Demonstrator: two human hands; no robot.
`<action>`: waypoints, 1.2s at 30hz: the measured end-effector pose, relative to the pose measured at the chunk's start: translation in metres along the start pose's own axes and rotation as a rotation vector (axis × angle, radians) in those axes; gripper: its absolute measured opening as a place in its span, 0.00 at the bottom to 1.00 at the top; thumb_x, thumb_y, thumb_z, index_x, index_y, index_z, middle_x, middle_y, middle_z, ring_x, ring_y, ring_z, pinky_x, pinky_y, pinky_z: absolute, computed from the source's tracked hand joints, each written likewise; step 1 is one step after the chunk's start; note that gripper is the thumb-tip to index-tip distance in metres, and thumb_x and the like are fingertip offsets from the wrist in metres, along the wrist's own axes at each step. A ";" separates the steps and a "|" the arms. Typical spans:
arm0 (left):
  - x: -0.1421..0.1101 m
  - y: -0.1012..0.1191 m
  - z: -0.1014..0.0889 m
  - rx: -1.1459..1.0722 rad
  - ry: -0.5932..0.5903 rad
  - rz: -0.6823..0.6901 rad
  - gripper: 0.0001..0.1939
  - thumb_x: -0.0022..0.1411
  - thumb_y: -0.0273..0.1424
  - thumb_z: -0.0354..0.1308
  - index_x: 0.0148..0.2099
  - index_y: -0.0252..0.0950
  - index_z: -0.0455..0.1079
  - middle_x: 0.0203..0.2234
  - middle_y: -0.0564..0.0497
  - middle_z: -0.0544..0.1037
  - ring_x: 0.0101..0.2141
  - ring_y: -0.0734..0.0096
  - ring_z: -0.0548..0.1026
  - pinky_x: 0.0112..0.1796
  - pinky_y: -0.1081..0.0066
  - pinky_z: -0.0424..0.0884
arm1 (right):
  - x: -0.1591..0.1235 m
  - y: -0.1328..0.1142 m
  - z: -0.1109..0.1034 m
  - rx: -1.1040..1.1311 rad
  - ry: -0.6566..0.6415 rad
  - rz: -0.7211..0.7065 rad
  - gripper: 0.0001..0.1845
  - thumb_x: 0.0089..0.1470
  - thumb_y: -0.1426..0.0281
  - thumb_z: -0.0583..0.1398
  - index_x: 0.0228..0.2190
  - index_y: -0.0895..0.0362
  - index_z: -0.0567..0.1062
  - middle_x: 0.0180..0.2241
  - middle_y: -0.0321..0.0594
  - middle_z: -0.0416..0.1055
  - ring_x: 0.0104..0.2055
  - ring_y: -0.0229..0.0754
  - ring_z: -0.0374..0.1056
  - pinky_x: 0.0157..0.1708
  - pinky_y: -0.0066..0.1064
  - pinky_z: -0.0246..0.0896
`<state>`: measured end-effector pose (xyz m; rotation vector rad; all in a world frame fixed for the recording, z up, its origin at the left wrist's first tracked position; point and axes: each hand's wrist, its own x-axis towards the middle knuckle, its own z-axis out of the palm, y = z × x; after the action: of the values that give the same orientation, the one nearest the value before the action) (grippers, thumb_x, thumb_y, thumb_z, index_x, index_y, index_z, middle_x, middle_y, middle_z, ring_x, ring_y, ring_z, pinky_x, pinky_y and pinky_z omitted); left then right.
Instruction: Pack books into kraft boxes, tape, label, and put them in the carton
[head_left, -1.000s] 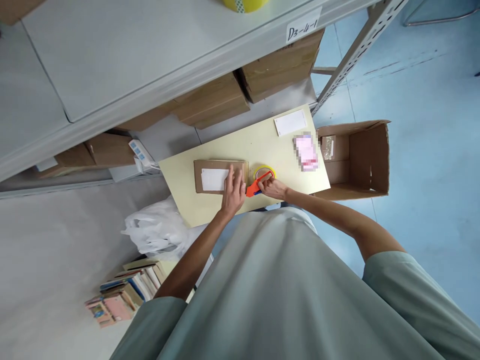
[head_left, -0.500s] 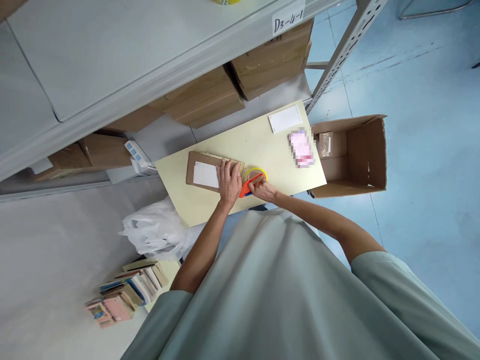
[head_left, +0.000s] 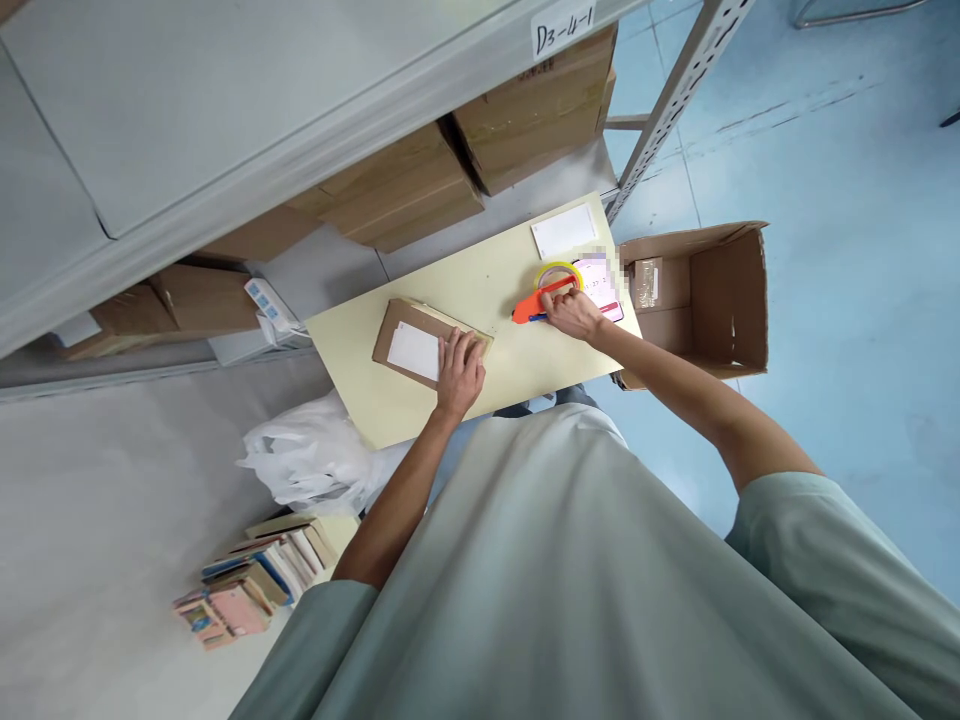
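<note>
My left hand (head_left: 460, 370) lies with its fingers stretched out over the right end of a small cardboard box (head_left: 388, 325) on the cream table (head_left: 502, 290). A white label (head_left: 412, 350) shows on top of that box, partly beneath my fingertips. Fingers wrapped round its handle, my right hand (head_left: 574, 312) holds an orange tape dispenser (head_left: 530, 306) over the right part of the table. The dispenser carries a roll of yellow-edged tape (head_left: 541, 275). Just beyond that hand is a phone (head_left: 604, 290) with a pink screen, partly covered by it.
A white paper slip (head_left: 564, 232) lies near the table's far right corner. An uncovered carton (head_left: 731, 300) stands at the right with a small taped box (head_left: 646, 283) inside. Shelving (head_left: 420, 95) with cartons runs along the back. A white plastic bag (head_left: 307, 450) and stacked books (head_left: 251, 585) are at the left.
My right hand has carried the tape dispenser away from the box, to the right and toward the phone. My left hand stays on the box, which has turned slightly.
</note>
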<state>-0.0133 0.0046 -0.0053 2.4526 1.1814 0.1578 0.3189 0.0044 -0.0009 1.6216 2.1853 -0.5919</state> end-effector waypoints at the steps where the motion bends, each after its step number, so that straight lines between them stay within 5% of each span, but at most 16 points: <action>1: -0.002 0.001 0.000 -0.009 -0.013 0.004 0.24 0.78 0.29 0.46 0.68 0.35 0.73 0.71 0.33 0.72 0.79 0.47 0.55 0.77 0.34 0.47 | 0.005 -0.005 -0.004 0.004 0.005 -0.003 0.26 0.73 0.81 0.41 0.66 0.76 0.61 0.50 0.72 0.81 0.50 0.61 0.80 0.50 0.45 0.58; 8: -0.008 0.005 0.000 -0.041 -0.048 -0.002 0.24 0.77 0.30 0.48 0.68 0.35 0.73 0.71 0.34 0.73 0.79 0.46 0.56 0.76 0.32 0.47 | 0.031 -0.030 -0.021 0.031 0.004 -0.056 0.25 0.76 0.73 0.44 0.64 0.78 0.64 0.48 0.74 0.81 0.49 0.62 0.80 0.49 0.45 0.60; 20: -0.006 0.008 -0.003 -0.053 -0.071 0.036 0.25 0.73 0.28 0.51 0.67 0.37 0.77 0.69 0.36 0.76 0.76 0.45 0.63 0.77 0.35 0.51 | 0.066 -0.081 -0.074 0.126 0.049 0.046 0.26 0.71 0.78 0.46 0.60 0.74 0.75 0.53 0.74 0.79 0.49 0.62 0.80 0.43 0.47 0.70; 26: 0.000 0.019 -0.017 -0.082 -0.021 0.042 0.25 0.74 0.29 0.50 0.67 0.37 0.76 0.68 0.38 0.77 0.74 0.46 0.67 0.76 0.38 0.55 | 0.033 -0.086 -0.105 0.180 0.085 0.133 0.28 0.79 0.63 0.49 0.59 0.77 0.72 0.44 0.74 0.81 0.47 0.64 0.82 0.43 0.45 0.71; 31: 0.015 0.043 -0.047 -0.183 0.233 -0.015 0.25 0.76 0.31 0.50 0.70 0.37 0.73 0.63 0.37 0.80 0.68 0.49 0.74 0.69 0.47 0.70 | -0.013 -0.092 -0.136 0.193 0.114 0.193 0.33 0.79 0.55 0.51 0.61 0.76 0.69 0.41 0.68 0.82 0.44 0.63 0.83 0.41 0.41 0.70; 36: 0.057 0.061 -0.116 -0.179 0.488 -0.018 0.23 0.80 0.35 0.48 0.69 0.39 0.74 0.56 0.37 0.81 0.59 0.50 0.79 0.63 0.49 0.75 | -0.032 -0.108 -0.213 0.169 0.298 0.227 0.34 0.79 0.52 0.48 0.62 0.71 0.68 0.41 0.65 0.82 0.41 0.62 0.81 0.40 0.40 0.69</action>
<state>0.0350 0.0507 0.1212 2.3087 1.3093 0.8576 0.2168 0.0633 0.2091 2.1323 2.1527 -0.5057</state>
